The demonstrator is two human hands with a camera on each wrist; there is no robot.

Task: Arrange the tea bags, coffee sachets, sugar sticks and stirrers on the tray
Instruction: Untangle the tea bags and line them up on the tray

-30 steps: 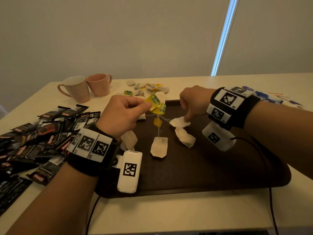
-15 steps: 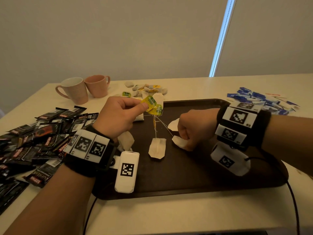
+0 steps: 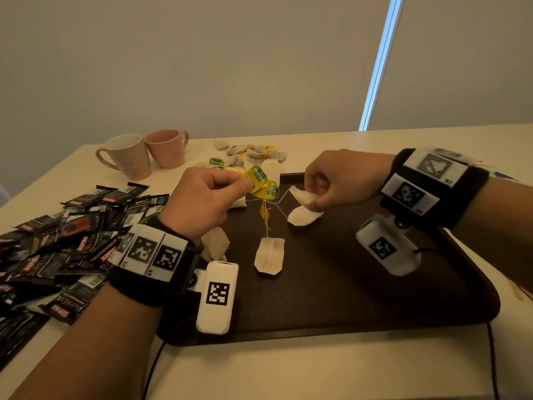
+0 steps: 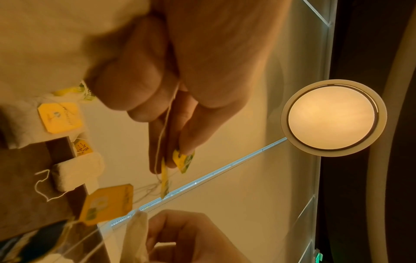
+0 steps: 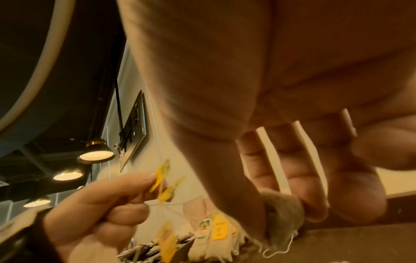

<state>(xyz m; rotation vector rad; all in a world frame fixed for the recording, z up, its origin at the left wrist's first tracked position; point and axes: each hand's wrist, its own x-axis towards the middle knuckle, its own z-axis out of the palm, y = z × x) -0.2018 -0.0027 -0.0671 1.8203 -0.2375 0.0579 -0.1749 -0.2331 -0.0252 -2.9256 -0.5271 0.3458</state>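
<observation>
My left hand [image 3: 202,202] pinches yellow-green tea-bag tags [image 3: 259,180] above the dark brown tray [image 3: 346,298]; their tangled strings run down from them. One tea bag [image 3: 269,255] hangs on a string over the tray's middle. My right hand [image 3: 337,180] pinches a white tea bag [image 3: 302,196] just above another tea bag [image 3: 302,217] on the tray. In the left wrist view thumb and finger hold a tag [image 4: 183,160]. The right wrist view shows fingers gripping a tea bag [image 5: 281,211]. A further bag [image 3: 216,243] peeks out under my left wrist.
A heap of black coffee sachets [image 3: 66,241] covers the table on the left. Two pink mugs [image 3: 144,155] stand at the back left, with loose tea bags [image 3: 251,154] behind the tray. Blue sachets are mostly hidden behind my right wrist.
My right hand dipped to the tray, then rose and moved back with a tea bag pinched. My left hand stayed holding the tags up.
</observation>
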